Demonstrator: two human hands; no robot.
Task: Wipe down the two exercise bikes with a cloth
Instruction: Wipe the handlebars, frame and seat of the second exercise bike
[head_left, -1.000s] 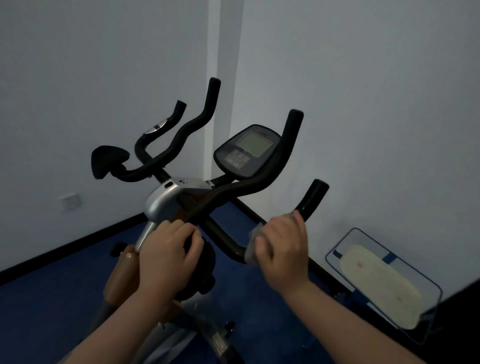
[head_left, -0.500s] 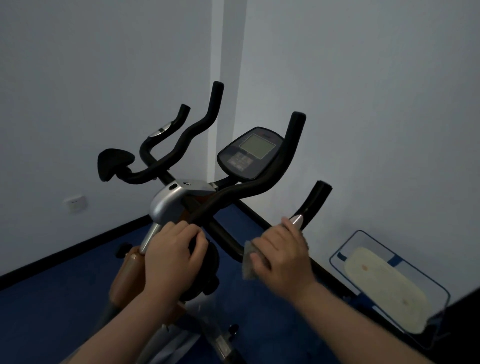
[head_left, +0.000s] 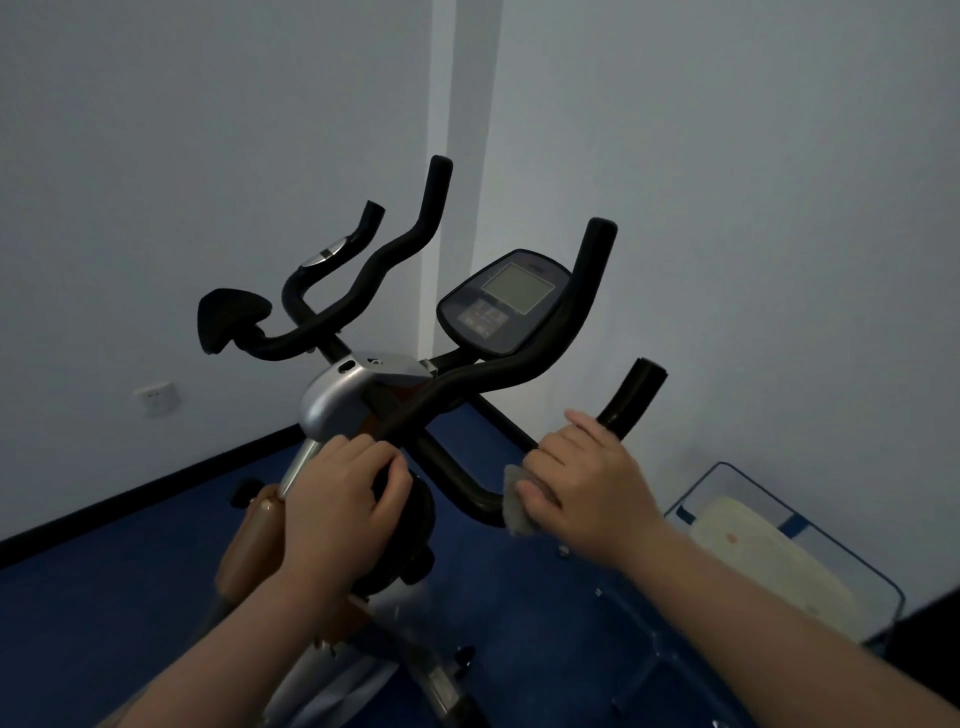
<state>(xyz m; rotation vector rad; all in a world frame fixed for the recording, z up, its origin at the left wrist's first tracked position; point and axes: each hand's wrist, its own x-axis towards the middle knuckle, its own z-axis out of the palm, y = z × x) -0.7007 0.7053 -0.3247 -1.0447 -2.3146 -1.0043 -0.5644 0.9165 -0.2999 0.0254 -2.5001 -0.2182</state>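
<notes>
An exercise bike (head_left: 337, 400) with black handlebars (head_left: 498, 374) and a display console (head_left: 501, 306) stands in the room's corner. My right hand (head_left: 587, 483) wraps a grey cloth (head_left: 517, 501) around the near right handlebar arm (head_left: 631, 397), just below its upturned end. My left hand (head_left: 340, 499) curls over a black knob on the bike's frame below the silver stem cover. Only one bike is in view.
White walls close in behind and to the right of the bike. A clear plastic bin (head_left: 810, 525) with a pale cloth inside sits on the blue floor at the right. A wall socket (head_left: 156, 397) is at the left.
My right hand has slid the cloth slightly down the right handlebar arm, away from its tip. My left hand has stayed on the knob.
</notes>
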